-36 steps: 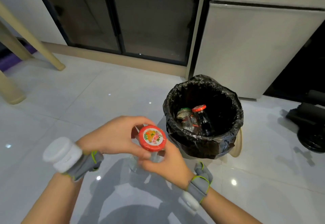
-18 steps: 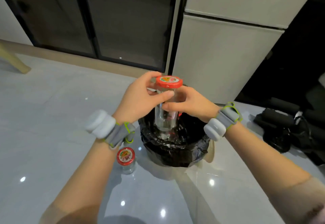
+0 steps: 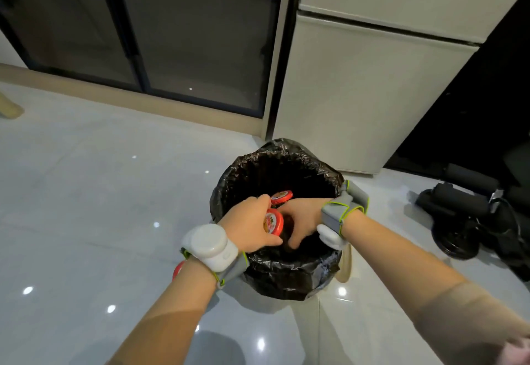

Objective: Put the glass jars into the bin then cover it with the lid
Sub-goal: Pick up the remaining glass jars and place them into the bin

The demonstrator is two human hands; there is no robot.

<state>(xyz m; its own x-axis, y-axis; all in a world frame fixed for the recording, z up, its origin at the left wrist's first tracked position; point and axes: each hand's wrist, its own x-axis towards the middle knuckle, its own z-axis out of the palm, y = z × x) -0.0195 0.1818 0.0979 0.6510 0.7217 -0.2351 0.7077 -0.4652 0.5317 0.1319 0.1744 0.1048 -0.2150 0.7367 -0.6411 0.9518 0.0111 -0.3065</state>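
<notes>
**Jar lowered into the lined bin, both hands on it**

Red-capped glass jar (image 3: 273, 222), tilted on its side, cap facing the camera, held inside the mouth of the bin (image 3: 275, 281) at lower centre of the frame. Left hand (image 3: 249, 225) wrapped around the cap end; right hand (image 3: 301, 221) cupped around the glass body, fingers curled downward into the dark interior. A second red cap (image 3: 281, 197) visible just behind the hands, deeper in the bin, belonging to a jar already deposited. Black liner bag (image 3: 286, 161) folded over the rim. Another red cap (image 3: 177, 270) partly hidden behind the left wrist, on the floor (image 3: 86, 192) beside the bin, apparently a jar not yet binned. Pale edge (image 3: 345, 264) showing behind the bin at its right, possibly the lid; cannot tell. Step in hand, by judgement: depositing the jar. Next move: gentle release low inside to avoid glass striking glass, then retrieval of the floor jar.
</notes>
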